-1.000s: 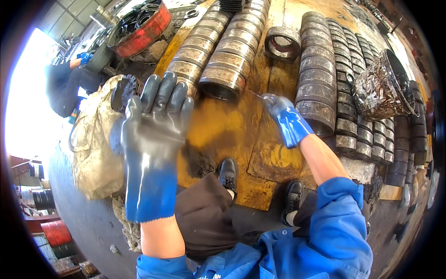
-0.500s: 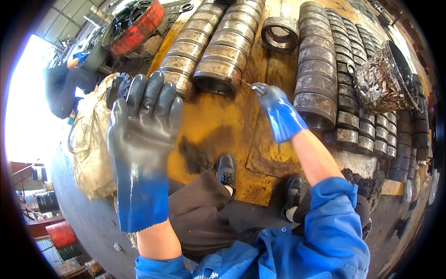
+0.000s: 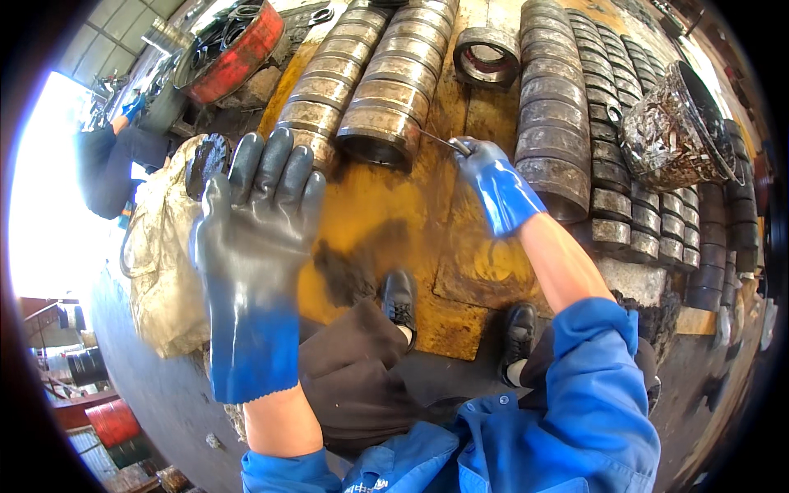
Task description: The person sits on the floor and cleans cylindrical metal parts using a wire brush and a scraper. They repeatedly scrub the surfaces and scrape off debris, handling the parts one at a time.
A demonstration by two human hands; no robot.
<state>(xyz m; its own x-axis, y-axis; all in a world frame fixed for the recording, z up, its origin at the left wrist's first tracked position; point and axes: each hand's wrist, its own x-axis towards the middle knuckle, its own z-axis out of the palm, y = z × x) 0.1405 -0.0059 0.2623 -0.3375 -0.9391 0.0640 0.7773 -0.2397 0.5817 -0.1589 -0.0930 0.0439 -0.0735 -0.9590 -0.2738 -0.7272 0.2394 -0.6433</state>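
My left hand (image 3: 256, 214), in a blue and black rubber glove, is held up flat with its fingers stretched out and nothing in it. It is nearest to a dirty cream sack (image 3: 164, 255) on the left. My right hand (image 3: 493, 181), gloved alike, is closed round a thin metal rod (image 3: 441, 140). The rod's tip points left, toward the near end of a row of steel rings (image 3: 385, 123); whether it touches cannot be told. A second row of rings (image 3: 311, 115) lies beside it. A single ring (image 3: 486, 57) stands apart, beyond my right hand.
More ring rows (image 3: 555, 123) lie at the right, with a grimy bucket (image 3: 670, 135) on top of them. A red round tub (image 3: 238, 53) sits far left. Another person (image 3: 111, 164) is at the left edge. My shoes rest around a yellow oily plate (image 3: 452, 329).
The rows, ring and bucket have shifted slightly left and up in the view. My right hand has turned a little, showing more of the rod's end. My left hand stays spread.
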